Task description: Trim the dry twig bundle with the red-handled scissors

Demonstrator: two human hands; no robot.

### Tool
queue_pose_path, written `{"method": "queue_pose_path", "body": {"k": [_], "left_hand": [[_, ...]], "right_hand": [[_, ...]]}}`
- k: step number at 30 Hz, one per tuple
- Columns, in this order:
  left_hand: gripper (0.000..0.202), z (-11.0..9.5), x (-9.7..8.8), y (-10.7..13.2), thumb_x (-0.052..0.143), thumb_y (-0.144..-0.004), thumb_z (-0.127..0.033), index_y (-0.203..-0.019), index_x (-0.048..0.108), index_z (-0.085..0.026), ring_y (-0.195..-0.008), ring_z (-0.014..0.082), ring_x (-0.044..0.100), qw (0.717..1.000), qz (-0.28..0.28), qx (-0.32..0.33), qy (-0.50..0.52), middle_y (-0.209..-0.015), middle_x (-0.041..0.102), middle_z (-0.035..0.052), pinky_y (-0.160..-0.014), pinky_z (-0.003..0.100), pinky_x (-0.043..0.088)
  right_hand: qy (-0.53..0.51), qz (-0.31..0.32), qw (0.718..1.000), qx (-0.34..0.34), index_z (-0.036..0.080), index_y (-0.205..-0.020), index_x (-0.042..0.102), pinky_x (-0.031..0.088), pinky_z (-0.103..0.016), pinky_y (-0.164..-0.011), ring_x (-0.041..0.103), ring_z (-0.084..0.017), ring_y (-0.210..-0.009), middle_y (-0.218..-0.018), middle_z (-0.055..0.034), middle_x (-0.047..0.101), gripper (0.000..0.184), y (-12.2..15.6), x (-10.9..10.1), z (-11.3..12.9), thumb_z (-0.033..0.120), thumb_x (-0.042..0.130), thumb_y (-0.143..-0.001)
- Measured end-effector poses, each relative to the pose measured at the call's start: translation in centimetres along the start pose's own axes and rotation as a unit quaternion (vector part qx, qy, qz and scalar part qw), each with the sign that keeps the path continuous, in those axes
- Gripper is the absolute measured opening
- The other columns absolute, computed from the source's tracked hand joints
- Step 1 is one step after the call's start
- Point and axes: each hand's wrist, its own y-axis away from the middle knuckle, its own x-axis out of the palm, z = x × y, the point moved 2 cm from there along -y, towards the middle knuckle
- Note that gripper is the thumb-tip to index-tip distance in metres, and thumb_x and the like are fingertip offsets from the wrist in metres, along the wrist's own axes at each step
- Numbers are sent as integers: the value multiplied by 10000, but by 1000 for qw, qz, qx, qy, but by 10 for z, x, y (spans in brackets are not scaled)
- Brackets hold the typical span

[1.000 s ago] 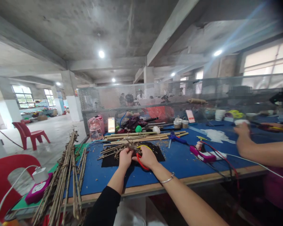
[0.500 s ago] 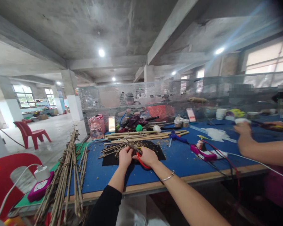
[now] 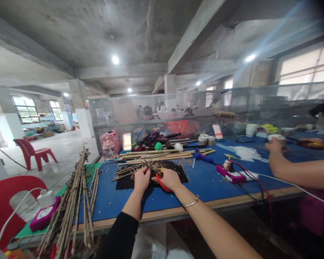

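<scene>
My right hand [image 3: 170,179] is wrapped around red-handled shears [image 3: 163,185], whose metal blades point up and left toward my other hand. Close beside it, my left hand [image 3: 142,178] is closed in a pinch at the blades. What lies between its fingertips is too small to make out. Both hands are over a black mat [image 3: 123,183] scattered with short cut twig pieces. Several thin dry twigs [image 3: 123,172] lie at the mat's left side, and longer pale sticks [image 3: 162,155] lie behind it.
A bundle of dry stalks [image 3: 75,194] leans over the table's left end, near a purple power strip [image 3: 44,216]. Right of the mat are a blue glue gun [image 3: 203,156] and another purple power strip [image 3: 230,175]. At far right a co-worker's hand [image 3: 275,147] holds a white roll-like object.
My left hand has shifted slightly left, away from the right hand. The shears stay in my right hand. The whole view has moved a little to the left.
</scene>
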Motion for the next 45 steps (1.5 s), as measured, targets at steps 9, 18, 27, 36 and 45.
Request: {"method": "queue_pose_path", "body": {"k": [9,18,27,36,45], "left_hand": [[252,-6,-1,0,430,-782,-240,-777,664,-148,-630,121,520,998,-2,5,-59,-690,644,35,-625,213,357],[226,3,2,-4,481,-771,-212,-880,669,-152,-794,173,578,999,-17,4,-42,-875,672,86,-744,269,396],[193,7,5,-5,595,-696,-212,-860,643,-123,-568,130,570,977,-54,-137,152,-715,658,67,-556,241,446],[134,8,15,-8,643,-642,-186,-758,623,-123,-580,80,566,892,-15,-206,402,-679,633,29,-567,181,456],[181,11,20,-5,613,-640,-205,-807,619,-134,-606,102,591,897,46,-218,381,-735,654,46,-527,178,438]], "right_hand": [[-7,25,999,25,197,-894,583,405,-268,-690,603,-223,-856,-893,-93,646,543,1,1,0,674,500,-647],[-8,43,999,32,200,-874,608,414,-263,-646,618,-238,-826,-870,-91,660,533,-1,2,0,672,477,-665],[6,-11,999,43,212,-841,630,408,-263,-665,613,-225,-810,-833,-78,660,543,4,-11,5,693,438,-676],[-3,-30,1000,-6,182,-933,576,395,-278,-739,553,-226,-927,-955,-87,612,587,2,-2,3,668,559,-602],[11,-66,995,-70,156,-933,545,380,-302,-775,532,-220,-908,-933,-96,585,550,1,-1,4,618,563,-635]]}}
